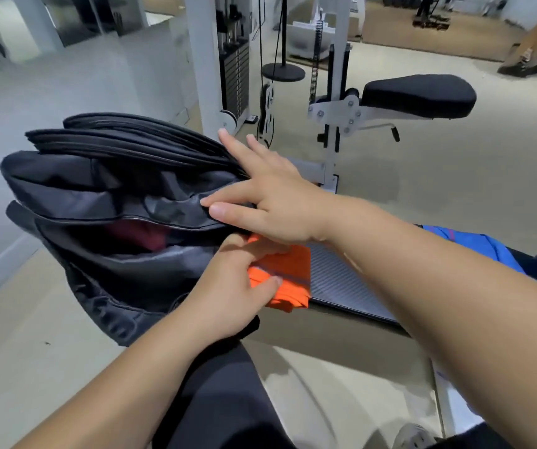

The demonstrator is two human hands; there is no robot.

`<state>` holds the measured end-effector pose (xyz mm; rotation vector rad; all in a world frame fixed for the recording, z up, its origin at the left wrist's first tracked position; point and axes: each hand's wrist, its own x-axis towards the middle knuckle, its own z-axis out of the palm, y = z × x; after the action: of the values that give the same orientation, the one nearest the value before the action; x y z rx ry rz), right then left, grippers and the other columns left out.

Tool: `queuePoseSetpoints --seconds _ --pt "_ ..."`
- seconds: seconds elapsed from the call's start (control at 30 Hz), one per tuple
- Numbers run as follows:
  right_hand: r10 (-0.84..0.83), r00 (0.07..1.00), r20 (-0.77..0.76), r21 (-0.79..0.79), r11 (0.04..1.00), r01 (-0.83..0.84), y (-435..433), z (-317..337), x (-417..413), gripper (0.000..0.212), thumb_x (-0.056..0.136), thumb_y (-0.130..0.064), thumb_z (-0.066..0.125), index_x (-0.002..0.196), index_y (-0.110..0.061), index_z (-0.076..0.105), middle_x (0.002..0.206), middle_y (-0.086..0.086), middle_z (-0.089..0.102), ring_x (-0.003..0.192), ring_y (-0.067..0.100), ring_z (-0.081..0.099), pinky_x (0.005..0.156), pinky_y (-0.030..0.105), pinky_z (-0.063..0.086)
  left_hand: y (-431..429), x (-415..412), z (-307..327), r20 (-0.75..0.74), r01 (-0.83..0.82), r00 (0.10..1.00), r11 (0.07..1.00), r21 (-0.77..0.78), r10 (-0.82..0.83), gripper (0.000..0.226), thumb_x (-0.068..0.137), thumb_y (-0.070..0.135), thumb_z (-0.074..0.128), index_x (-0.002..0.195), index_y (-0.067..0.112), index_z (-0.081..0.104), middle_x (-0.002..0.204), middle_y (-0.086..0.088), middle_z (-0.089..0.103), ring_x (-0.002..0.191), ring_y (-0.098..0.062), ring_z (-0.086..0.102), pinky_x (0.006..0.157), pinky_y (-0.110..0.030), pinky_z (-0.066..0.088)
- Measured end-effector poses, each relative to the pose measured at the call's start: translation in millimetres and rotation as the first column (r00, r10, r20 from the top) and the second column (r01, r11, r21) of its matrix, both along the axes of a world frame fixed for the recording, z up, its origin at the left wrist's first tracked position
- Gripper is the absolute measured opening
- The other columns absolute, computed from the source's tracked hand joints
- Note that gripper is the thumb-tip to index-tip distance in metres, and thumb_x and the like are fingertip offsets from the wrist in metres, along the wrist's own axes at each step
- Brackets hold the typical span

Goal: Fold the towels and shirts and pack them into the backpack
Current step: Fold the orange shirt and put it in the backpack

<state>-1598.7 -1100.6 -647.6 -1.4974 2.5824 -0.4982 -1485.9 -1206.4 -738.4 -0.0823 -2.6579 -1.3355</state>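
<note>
A black backpack point(98, 196) lies on its side at the left end of a gym bench point(341, 283), its main compartment unzipped towards me. A dark red cloth point(144, 236) shows inside the opening. My right hand point(270, 196) pinches the upper edge of the opening between thumb and forefinger, the other fingers straight. My left hand point(234, 286) grips a folded orange cloth point(285, 283) right at the mouth of the bag. A blue garment point(474, 244) lies on the bench behind my right forearm, partly hidden.
A white cable machine with a weight stack point(236, 79) and a black padded seat point(419, 95) stand behind the bench. Beige floor surrounds the bench. My dark-trousered leg point(222, 400) is below the backpack.
</note>
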Motion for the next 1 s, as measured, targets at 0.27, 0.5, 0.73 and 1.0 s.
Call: queuePoseSetpoints --seconds 0.27,0.5,0.73,1.0 --pt "-0.204 0.936 0.287 -0.255 0.926 0.279 -56 10 -48 0.076 0.086 -0.061 0.060 0.153 -0.031 0.040 0.156 0.005 0.032 0.146 0.013 0.030 0.123 0.029 0.020 -50 33 33 -0.095 -0.059 0.993 0.997 0.044 0.063 0.044 0.079 0.024 0.074 0.118 0.045 0.067 0.106 0.007 0.053 0.105 -0.005 0.055 0.089 -0.007 0.035" --pt "-0.316 0.804 0.503 -0.265 0.830 0.491 -72 32 -80 0.065 0.093 -0.049 0.062 0.152 -0.044 0.035 0.154 -0.007 0.042 0.122 0.011 0.048 0.083 0.019 0.042 -118 10 54 -0.104 -0.329 0.936 0.940 0.092 0.337 0.042 0.085 0.017 0.077 0.113 0.046 0.067 0.116 0.022 0.058 0.110 0.006 0.055 0.099 -0.013 0.038" --pt "-0.372 0.789 0.489 -0.252 0.806 0.536 -73 37 -88 0.058 0.096 -0.038 0.060 0.150 -0.046 0.040 0.119 -0.010 0.056 0.084 0.002 0.053 0.062 0.015 0.040 -142 -50 55 -0.148 -0.333 0.926 0.935 0.121 0.349 0.042 0.086 0.016 0.077 0.120 0.039 0.067 0.124 0.005 0.062 0.113 -0.007 0.058 0.103 -0.024 0.042" --pt "-0.440 0.874 0.207 -0.110 0.877 0.468 -57 39 -96 0.070 0.096 -0.010 0.061 0.151 -0.045 0.037 0.103 -0.001 0.071 0.077 0.009 0.059 0.074 0.019 0.045 -157 -115 32 0.131 -0.064 0.983 0.906 -0.419 0.130 0.043 0.090 0.045 0.068 0.131 0.051 0.056 0.120 0.000 0.055 0.116 -0.022 0.056 0.099 -0.029 0.042"
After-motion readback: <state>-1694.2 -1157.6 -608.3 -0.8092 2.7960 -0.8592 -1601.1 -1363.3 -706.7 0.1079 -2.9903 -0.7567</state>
